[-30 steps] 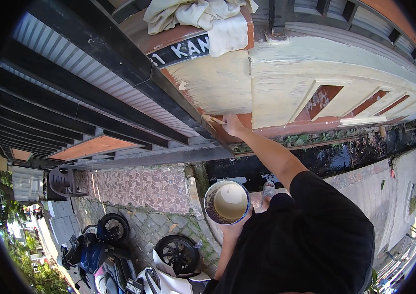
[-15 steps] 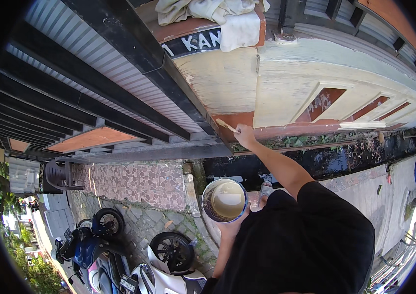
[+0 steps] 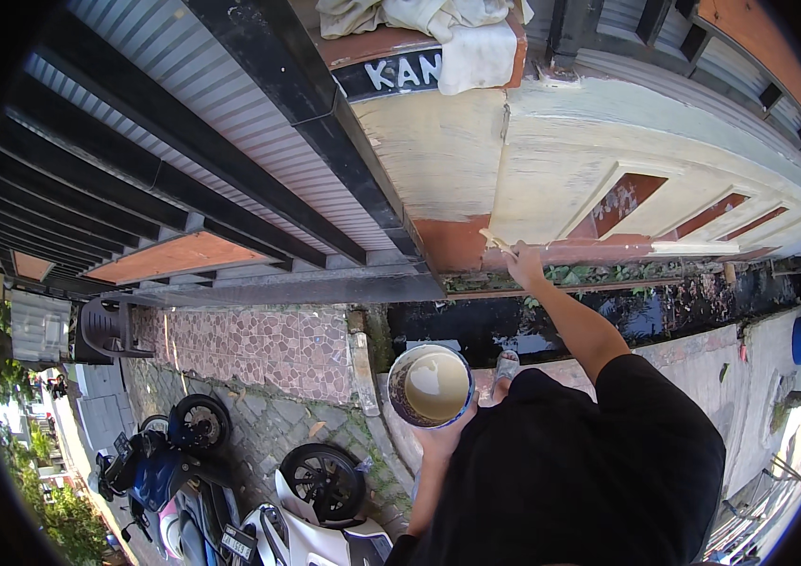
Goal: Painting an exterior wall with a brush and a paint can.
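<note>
The paintbrush (image 3: pixel 497 241) is at the low wall (image 3: pixel 566 132), its head at the lower end of the vertical joint between the left and right sections; contact of the bristles cannot be confirmed. The right hand (image 3: pixel 522 262) is closed around the handle. The left hand (image 3: pixel 440 438) is clamped on the near side of a paint bucket (image 3: pixel 392 379), which is held clear of the wall and contains cream paint (image 3: pixel 436 397); its inner side is stained dark. The two hands are well apart. The left section is cream above and red-brown along its lower edge, beside a black metal gate (image 3: pixel 374 170). A pale cloth (image 3: pixel 478 58) hangs over the wall's top edge, partly covering a dark lettered panel (image 3: pixel 377 79). A ditch with dark water (image 3: pixel 561 325) runs along the wall's foot. A sandaled foot (image 3: pixel 506 364) is at the ditch's near edge. Two motorcycles, one blue (image 3: pixel 157 476) and one white (image 3: pixel 320 540), stand on the paving at lower left.
</note>
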The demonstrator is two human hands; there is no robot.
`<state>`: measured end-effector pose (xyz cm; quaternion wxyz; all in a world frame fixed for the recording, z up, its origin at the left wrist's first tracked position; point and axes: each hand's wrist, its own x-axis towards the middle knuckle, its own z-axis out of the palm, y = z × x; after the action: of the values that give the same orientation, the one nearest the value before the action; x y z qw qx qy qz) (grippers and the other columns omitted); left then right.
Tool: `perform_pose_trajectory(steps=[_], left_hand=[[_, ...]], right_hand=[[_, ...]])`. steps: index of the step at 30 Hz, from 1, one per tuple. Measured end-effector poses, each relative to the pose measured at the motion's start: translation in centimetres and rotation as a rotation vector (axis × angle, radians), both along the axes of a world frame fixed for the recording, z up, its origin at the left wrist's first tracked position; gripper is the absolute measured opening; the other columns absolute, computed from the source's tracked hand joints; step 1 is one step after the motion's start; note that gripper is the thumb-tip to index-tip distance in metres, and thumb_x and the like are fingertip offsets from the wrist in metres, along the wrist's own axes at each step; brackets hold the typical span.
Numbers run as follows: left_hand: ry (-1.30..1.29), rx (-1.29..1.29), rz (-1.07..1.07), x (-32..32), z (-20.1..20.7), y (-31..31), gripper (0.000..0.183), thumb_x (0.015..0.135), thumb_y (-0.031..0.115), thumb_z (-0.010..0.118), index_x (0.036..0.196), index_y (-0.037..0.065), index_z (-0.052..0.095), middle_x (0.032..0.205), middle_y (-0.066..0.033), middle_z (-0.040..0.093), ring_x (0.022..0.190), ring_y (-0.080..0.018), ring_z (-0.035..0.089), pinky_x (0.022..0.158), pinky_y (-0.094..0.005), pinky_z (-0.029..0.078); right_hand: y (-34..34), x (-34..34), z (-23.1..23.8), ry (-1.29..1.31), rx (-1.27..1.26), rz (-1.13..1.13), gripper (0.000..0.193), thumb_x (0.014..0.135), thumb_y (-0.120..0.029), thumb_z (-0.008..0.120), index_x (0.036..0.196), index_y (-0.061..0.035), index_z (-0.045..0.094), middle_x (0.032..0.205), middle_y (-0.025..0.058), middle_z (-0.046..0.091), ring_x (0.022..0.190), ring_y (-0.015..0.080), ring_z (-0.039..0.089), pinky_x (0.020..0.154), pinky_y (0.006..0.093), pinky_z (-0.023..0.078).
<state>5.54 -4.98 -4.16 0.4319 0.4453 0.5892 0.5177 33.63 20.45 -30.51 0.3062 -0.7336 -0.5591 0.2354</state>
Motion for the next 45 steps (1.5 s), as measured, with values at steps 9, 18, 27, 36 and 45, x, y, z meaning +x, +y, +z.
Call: perform_pose_trajectory(steps=[9,18,27,36,45], left_hand=[[-0.039,-0.066,0.008,0.3,0.4,0.0,0.076,0.073,0.011,0.098,0.139,0.0,0.061,0.13,-0.009,0.07,0.119,-0.0213,0.068,0.108,-0.0397,0.053],[-0.056,-0.046,-0.059,0.1,0.0,0.7,0.068,0.077,0.006,0.095,0.136,0.001,0.062,0.128,-0.0087,0.071,0.117,-0.0204,0.069,0.105,-0.0383,0.054],[0.03,-0.04,-0.103,0.3,-1.1,1.4,0.058,0.079,0.006,0.094,0.13,0.002,0.067,0.122,-0.0066,0.073,0.113,-0.0188,0.07,0.102,-0.0378,0.056],[0.079,0.021,-0.075,0.4,-0.5,1.0,0.064,0.078,0.005,0.093,0.135,0.002,0.064,0.124,-0.0066,0.072,0.114,-0.0189,0.069,0.102,-0.0374,0.055],[0.006,-0.114,-0.027,0.6,0.2,0.0,0.065,0.076,0.005,0.096,0.133,0.002,0.065,0.123,-0.0057,0.072,0.111,-0.017,0.07,0.1,-0.0348,0.056]], right_hand=[[6.5,-9.0,1.1,-0.355,0.069,0.43,0.023,0.101,-0.017,0.067,0.109,0.0045,0.064,0.113,0.0275,0.072,0.094,0.0453,0.076,0.084,0.0513,0.062],[3.7,1.4,3.1,-0.627,-0.058,0.185,0.019,0.101,-0.01,0.062,0.117,0.0003,0.06,0.096,0.019,0.073,0.086,0.0354,0.079,0.074,0.0453,0.065],[6.9,-3.0,1.8,-0.454,-0.105,0.246,0.014,0.1,-0.011,0.062,0.107,0.0,0.067,0.1,0.0232,0.073,0.097,0.0381,0.077,0.081,0.0472,0.064],[1.4,0.9,-1.3,-0.472,-0.143,0.266,0.018,0.1,-0.008,0.056,0.108,0.0026,0.069,0.102,0.0261,0.072,0.097,0.0433,0.075,0.084,0.0511,0.063],[11.7,-14.9,2.5,-0.192,-0.224,0.473,0.023,0.098,-0.004,0.057,0.112,0.0055,0.073,0.107,0.0297,0.077,0.103,0.0427,0.077,0.089,0.0525,0.063]])
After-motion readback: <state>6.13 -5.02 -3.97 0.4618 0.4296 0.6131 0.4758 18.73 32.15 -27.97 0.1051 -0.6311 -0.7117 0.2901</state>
